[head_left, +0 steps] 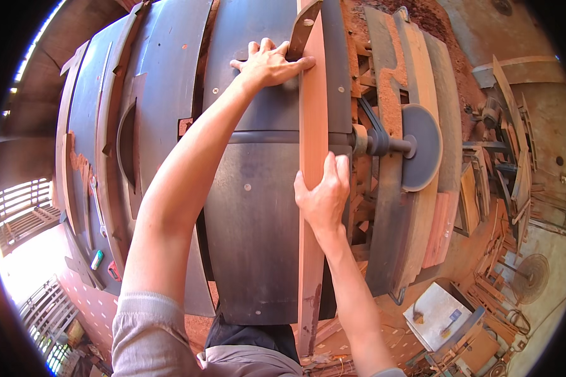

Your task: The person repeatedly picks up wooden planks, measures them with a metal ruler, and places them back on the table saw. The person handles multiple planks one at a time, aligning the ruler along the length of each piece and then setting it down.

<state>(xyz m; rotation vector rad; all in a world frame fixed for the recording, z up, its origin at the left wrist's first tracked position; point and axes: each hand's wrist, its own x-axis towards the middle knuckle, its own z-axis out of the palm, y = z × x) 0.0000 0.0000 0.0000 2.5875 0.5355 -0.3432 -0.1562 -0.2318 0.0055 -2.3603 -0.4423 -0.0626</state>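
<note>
A long reddish-brown wooden board (312,119) lies lengthwise on the dark metal bed (251,226) of a woodworking machine. Across the bed, under the board, runs a narrow slot with a dark cylinder (258,137). My left hand (269,64) is spread on the far part of the bed, its thumb reaching onto the board's top. Nearer me, just past the slot, my right hand (326,196) grips the board, thumb at its left edge and fingers at its right. A dark flat piece with a hole (305,26) angles against the board beyond my left hand.
Right of the bed, a belt (374,129) and a round grey disc (421,147) sit on a shaft. A curved blade edge (127,147) rises from the left tabletop. Wrenches (97,204) lie farther left. Sawdust, wood pieces and a white panel (437,316) stand at the right.
</note>
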